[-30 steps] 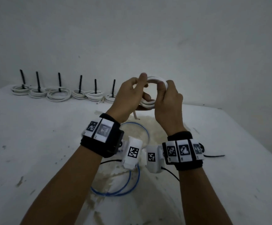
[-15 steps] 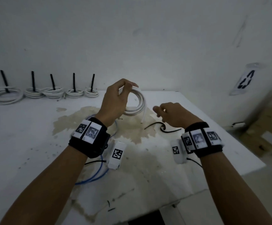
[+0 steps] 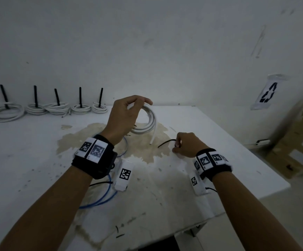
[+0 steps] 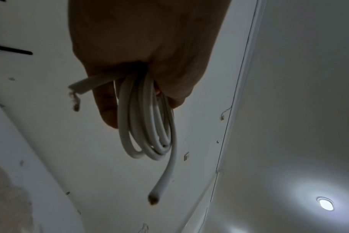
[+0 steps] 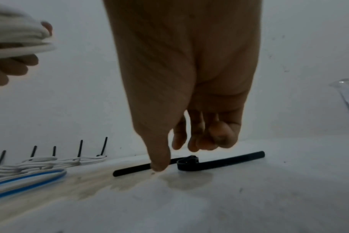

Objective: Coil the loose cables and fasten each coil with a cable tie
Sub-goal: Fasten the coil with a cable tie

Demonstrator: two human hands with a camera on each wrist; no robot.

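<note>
A: What carries it all?

B: A white bench (image 3: 29, 160), stained brown near the middle, its far edge against a wall (image 3: 147, 42).

A: And on it, biggest first?

B: A blue cable (image 3: 100, 201) lies loose near the front edge, partly under the left forearm. Along the far edge toward the far-left corner sits a row of tied white coils (image 3: 56, 107), each with a black tie tail standing up.

A: The coil in work?

B: The white cable coil (image 3: 148, 124) is held up over the middle of the bench, clear of the surface. The left hand (image 3: 123, 120) has its grip closed round the top of the loops; in the left wrist view the fingers (image 4: 108, 110) curl through the coil (image 4: 147, 126), one cut end hanging down and the other sticking out sideways.

A: The right hand?

B: The right hand (image 3: 188, 147) is low over the bench toward the right edge, its grip narrow, fingertips (image 5: 159, 164) at a black cable tie (image 5: 219, 162) lying flat there. The thumb tip covers part of the strap; whether it already pinches the strap I cannot tell.

A: Smaller bits?

B: A recycling sign (image 3: 268, 93) hangs on the right-hand wall, and cardboard boxes (image 3: 297, 142) stand past the bench's right edge.
</note>
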